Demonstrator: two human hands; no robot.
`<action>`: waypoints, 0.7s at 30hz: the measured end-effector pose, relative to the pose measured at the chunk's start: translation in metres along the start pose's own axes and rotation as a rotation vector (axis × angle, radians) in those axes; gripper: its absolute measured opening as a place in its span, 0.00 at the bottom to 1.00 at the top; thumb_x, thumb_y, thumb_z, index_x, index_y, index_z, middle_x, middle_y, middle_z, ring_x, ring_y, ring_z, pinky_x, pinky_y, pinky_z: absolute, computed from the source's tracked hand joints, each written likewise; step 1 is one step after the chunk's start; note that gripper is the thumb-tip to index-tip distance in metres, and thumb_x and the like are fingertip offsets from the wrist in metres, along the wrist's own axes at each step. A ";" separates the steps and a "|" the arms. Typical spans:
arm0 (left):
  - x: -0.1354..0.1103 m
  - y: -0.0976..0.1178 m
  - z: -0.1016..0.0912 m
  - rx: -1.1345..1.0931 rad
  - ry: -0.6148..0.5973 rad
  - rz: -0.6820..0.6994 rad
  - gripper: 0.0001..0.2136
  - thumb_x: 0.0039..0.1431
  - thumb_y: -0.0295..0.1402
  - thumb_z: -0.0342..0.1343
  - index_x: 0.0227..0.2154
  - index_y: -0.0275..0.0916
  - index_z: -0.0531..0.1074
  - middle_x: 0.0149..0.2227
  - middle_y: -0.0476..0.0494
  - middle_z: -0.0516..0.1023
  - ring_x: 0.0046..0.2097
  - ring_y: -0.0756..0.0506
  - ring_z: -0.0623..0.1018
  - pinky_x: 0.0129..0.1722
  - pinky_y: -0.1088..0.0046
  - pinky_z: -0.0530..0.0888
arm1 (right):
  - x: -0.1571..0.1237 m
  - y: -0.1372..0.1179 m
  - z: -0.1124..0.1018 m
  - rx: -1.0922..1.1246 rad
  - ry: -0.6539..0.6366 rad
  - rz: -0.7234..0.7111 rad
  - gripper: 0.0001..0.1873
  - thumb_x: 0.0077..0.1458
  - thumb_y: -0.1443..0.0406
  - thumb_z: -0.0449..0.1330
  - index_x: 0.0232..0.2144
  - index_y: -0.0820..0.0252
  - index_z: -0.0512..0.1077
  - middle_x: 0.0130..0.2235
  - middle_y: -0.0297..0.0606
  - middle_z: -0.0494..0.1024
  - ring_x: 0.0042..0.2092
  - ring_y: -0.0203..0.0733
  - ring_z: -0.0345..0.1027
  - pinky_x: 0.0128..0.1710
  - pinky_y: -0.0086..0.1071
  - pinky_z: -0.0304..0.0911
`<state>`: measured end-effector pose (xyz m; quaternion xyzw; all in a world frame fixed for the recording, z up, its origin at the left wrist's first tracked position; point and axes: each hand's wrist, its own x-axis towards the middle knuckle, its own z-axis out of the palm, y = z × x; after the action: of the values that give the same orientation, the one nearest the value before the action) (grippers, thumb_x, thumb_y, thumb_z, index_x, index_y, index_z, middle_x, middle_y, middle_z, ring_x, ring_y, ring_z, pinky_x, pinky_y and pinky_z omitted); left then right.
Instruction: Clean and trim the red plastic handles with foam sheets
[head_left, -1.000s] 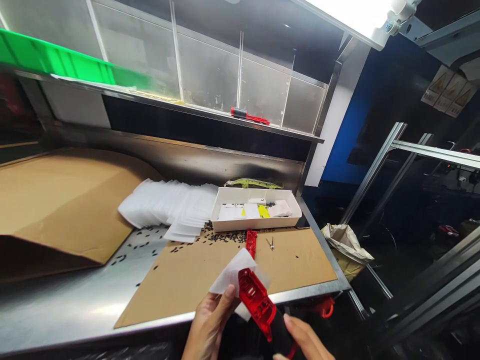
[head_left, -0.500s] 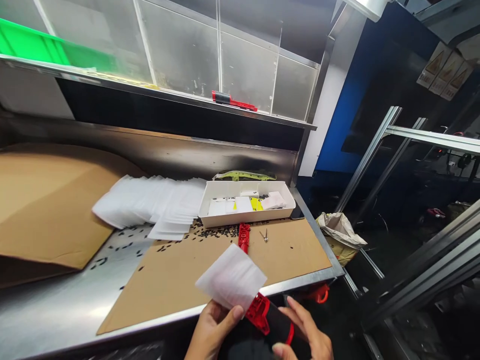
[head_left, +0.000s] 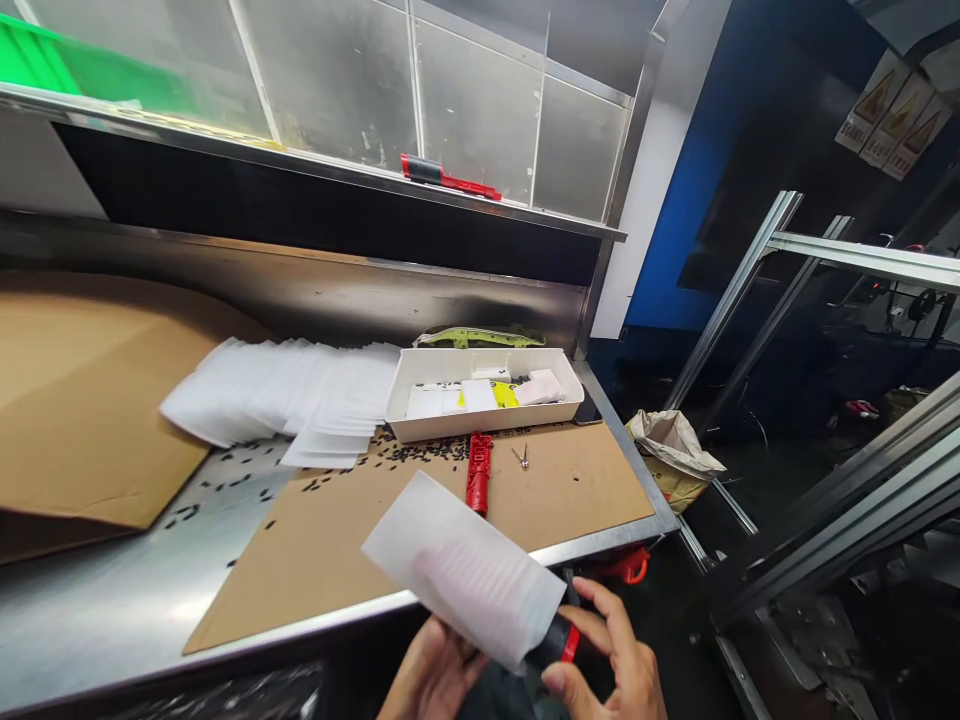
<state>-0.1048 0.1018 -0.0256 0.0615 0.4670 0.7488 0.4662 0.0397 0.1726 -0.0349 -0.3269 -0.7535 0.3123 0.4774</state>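
Below the table's near edge, the left hand grips a white foam pouch steady while the right hand's fingers clasp the red-and-black tool protruding from it.

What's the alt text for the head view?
Two hands, left hand and right hand, hold a red-and-black part mostly inside a white foam pouch at the bench edge. Behind lie cardboard, more pouches, a white tray and a red piece.
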 end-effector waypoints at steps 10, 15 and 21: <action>-0.018 0.026 0.006 -0.212 0.148 -0.083 0.24 0.65 0.27 0.56 0.62 0.32 0.62 0.43 0.37 0.84 0.38 0.46 0.83 0.35 0.77 0.80 | 0.012 -0.022 -0.010 -0.272 0.013 -0.347 0.19 0.67 0.51 0.51 0.54 0.52 0.65 0.43 0.37 0.85 0.39 0.44 0.82 0.39 0.30 0.75; -0.025 0.022 0.004 -0.302 0.132 -0.148 0.24 0.61 0.30 0.61 0.59 0.31 0.67 0.43 0.35 0.84 0.41 0.41 0.83 0.35 0.73 0.81 | 0.006 -0.025 0.001 -0.222 -0.017 -0.414 0.22 0.67 0.51 0.50 0.55 0.56 0.65 0.41 0.41 0.85 0.38 0.45 0.81 0.37 0.31 0.76; -0.037 0.012 0.010 -0.446 0.037 -0.280 0.29 0.39 0.32 0.76 0.47 0.28 0.76 0.45 0.34 0.83 0.51 0.34 0.80 0.37 0.73 0.81 | 0.007 -0.037 0.004 -0.221 -0.015 -0.395 0.27 0.62 0.45 0.53 0.54 0.56 0.69 0.40 0.46 0.79 0.38 0.47 0.78 0.34 0.37 0.75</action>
<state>-0.0867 0.0784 0.0023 -0.1216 0.3027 0.7625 0.5587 0.0268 0.1553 -0.0036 -0.2208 -0.8360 0.1308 0.4850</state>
